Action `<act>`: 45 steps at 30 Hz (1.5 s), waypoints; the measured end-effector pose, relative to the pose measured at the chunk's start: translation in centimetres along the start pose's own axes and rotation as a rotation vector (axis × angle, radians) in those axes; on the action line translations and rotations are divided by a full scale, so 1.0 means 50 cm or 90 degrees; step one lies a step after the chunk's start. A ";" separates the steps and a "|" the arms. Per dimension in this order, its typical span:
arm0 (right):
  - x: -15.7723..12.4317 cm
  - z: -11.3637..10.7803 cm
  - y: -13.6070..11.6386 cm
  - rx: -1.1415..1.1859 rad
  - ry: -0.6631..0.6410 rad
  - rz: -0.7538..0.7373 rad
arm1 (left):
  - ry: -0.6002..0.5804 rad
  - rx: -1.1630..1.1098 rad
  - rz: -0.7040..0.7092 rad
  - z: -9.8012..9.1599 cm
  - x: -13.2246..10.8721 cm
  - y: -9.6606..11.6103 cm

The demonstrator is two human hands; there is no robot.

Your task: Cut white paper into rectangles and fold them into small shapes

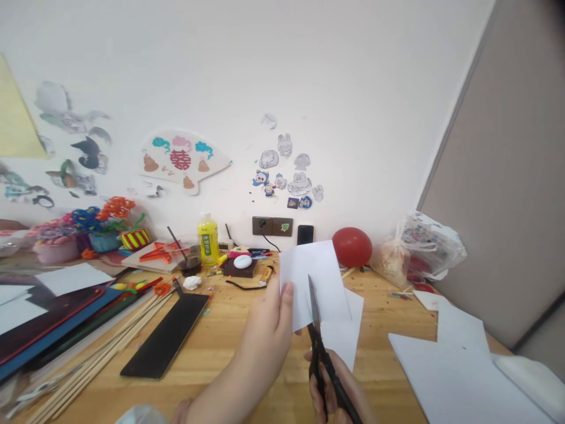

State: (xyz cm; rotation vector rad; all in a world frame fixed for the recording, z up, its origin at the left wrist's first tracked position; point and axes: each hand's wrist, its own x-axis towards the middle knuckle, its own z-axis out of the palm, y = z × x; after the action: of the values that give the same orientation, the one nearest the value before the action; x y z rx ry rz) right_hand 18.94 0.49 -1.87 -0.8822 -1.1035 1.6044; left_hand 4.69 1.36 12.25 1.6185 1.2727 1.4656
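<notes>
My left hand (276, 312) pinches the left edge of a white sheet of paper (309, 265), thumb in front, and holds it up above the wooden table. Below it, my right hand (338, 386) is wrapped round the black handles of a pair of scissors (318, 330). The blades point upward and lie at the lower edge of the sheet, one blade showing over its front. Whether they are fully closed is hard to make out. Behind the held sheet, another white paper (342, 335) shows partly covered.
A black tablet-like slab (165, 335) and wooden sticks (101, 356) lie to the left. At the back stand a yellow bottle (207, 238), a white mouse (242, 261) on a dark box, and a red balloon (352, 247). White sheets (459, 374) lie at right.
</notes>
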 end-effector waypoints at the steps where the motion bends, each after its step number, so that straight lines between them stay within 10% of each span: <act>1: -0.002 -0.001 0.000 -0.002 -0.002 0.000 | -0.014 0.012 -0.003 0.000 0.001 0.000; 12: -0.034 0.028 -0.035 -0.111 -0.030 -0.154 | -0.038 0.034 -0.002 -0.002 0.001 0.008; 45: -0.058 0.024 -0.059 -0.178 -0.035 -0.142 | -0.046 0.024 -0.019 -0.002 0.002 0.012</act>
State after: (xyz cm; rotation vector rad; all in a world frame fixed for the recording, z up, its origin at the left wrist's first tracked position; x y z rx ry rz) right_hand 19.52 -2.23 1.41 -0.8633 -1.4365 1.3182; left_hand 4.73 1.24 12.86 1.6545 1.2860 1.3605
